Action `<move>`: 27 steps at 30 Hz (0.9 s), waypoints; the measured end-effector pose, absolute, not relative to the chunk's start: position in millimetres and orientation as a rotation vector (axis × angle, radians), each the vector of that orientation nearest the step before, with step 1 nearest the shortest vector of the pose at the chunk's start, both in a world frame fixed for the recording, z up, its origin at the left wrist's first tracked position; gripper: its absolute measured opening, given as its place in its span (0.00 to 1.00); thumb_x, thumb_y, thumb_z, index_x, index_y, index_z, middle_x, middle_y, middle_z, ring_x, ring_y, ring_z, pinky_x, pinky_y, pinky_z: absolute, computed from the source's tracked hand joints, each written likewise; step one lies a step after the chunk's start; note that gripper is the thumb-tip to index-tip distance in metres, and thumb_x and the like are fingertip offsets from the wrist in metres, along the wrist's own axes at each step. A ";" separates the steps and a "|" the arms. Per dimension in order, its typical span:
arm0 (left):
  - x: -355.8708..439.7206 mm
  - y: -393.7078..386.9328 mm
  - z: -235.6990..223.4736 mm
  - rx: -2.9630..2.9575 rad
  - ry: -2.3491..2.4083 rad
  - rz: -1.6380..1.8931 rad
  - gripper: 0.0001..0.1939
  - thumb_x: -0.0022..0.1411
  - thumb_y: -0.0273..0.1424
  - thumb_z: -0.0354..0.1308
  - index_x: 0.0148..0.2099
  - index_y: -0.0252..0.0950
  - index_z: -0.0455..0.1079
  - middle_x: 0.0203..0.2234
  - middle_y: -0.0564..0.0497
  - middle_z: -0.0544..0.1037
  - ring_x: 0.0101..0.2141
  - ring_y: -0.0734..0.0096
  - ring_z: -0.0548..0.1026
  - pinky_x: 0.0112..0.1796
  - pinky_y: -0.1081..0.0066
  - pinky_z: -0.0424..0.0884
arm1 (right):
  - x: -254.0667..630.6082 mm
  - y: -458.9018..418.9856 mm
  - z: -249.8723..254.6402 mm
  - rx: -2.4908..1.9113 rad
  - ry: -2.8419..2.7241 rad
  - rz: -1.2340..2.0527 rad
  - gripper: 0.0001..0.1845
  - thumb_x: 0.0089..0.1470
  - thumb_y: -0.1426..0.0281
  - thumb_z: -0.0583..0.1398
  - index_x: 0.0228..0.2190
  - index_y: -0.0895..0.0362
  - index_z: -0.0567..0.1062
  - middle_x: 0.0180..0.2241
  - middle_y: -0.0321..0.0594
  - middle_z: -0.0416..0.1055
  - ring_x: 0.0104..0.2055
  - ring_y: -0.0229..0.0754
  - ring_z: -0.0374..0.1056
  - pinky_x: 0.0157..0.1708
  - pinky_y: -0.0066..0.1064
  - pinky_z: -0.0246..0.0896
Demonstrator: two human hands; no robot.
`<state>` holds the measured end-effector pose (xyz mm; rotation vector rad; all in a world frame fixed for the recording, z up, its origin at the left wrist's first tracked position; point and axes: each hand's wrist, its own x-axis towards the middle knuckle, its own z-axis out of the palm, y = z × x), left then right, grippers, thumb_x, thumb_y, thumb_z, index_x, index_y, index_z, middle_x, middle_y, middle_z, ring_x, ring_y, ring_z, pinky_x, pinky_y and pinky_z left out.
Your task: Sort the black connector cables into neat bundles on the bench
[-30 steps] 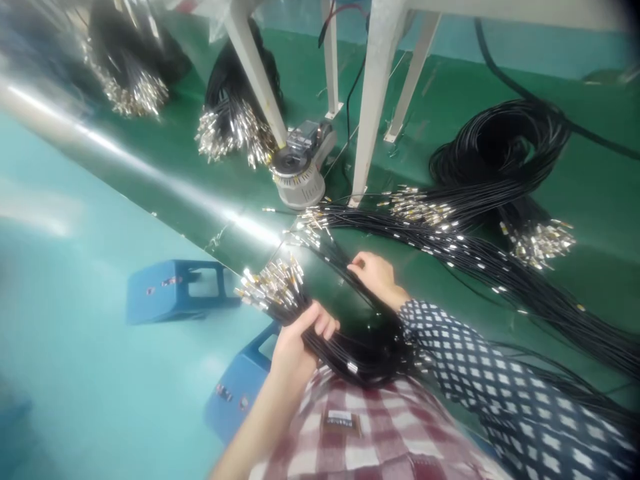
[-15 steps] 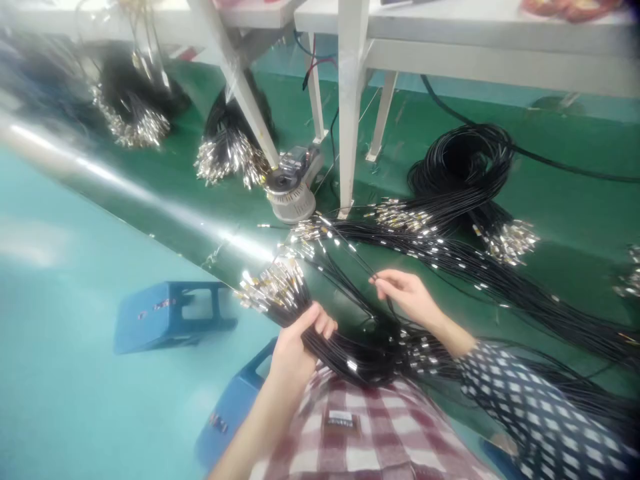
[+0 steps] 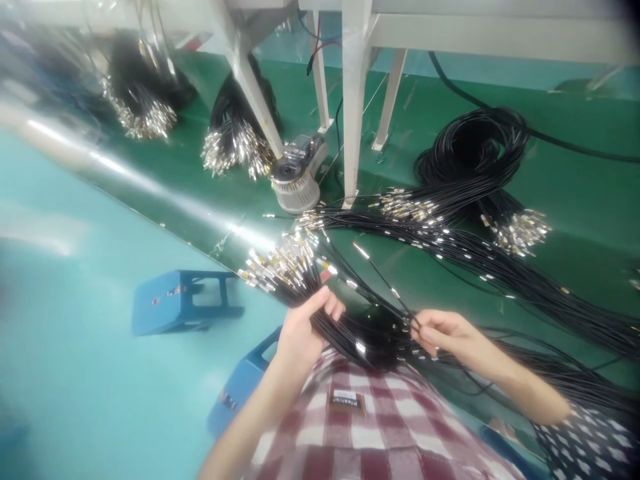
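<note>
Left hand clamped on 1 cable bundle; right hand pinches cable, count unclear; 1 coil beyond.

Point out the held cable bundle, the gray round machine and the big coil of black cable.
Held cable bundle (image 3: 287, 267): head view, on its metal-tipped ends.
Gray round machine (image 3: 299, 195): head view, on its base's side.
Big coil of black cable (image 3: 511, 159): head view, on its loop's right side.

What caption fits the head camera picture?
Left hand grips a thick cable bundle while the right hand pinches thin cables.
</note>
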<state>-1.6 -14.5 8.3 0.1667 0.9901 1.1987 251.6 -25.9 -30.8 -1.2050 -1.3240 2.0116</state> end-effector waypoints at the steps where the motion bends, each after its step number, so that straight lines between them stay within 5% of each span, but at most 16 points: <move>1: -1.0 -14.7 8.9 0.164 0.988 1.199 0.08 0.56 0.27 0.62 0.40 0.31 0.72 0.16 0.57 0.62 0.20 0.77 0.62 0.29 0.72 0.64 | 253.3 -27.9 -29.9 -1.208 -1.336 2.026 0.22 0.56 0.51 0.60 0.30 0.59 0.74 0.18 0.34 0.63 0.22 0.34 0.56 0.26 0.28 0.51; 18: 3.5 -21.6 14.2 0.223 1.050 1.192 0.10 0.50 0.28 0.67 0.35 0.29 0.75 0.14 0.56 0.63 0.20 0.78 0.63 0.26 0.74 0.61 | 257.0 -51.1 -16.2 -1.405 -1.947 1.508 0.16 0.59 0.60 0.58 0.31 0.58 0.78 0.27 0.41 0.73 0.23 0.36 0.64 0.23 0.29 0.57; 22: 3.3 -23.5 12.9 0.233 1.039 1.191 0.05 0.52 0.27 0.65 0.34 0.31 0.75 0.14 0.56 0.63 0.20 0.78 0.64 0.26 0.74 0.62 | 256.8 -45.4 -10.1 -1.347 -2.100 1.350 0.13 0.60 0.62 0.57 0.34 0.56 0.78 0.33 0.42 0.75 0.33 0.40 0.70 0.33 0.31 0.64; 27: 4.2 -23.7 16.1 0.255 1.027 1.147 0.06 0.51 0.27 0.65 0.34 0.31 0.75 0.14 0.56 0.65 0.19 0.78 0.65 0.25 0.75 0.62 | 214.0 -18.5 12.3 -1.178 -2.031 1.233 0.15 0.64 0.63 0.52 0.40 0.56 0.76 0.42 0.43 0.75 0.45 0.44 0.68 0.48 0.37 0.61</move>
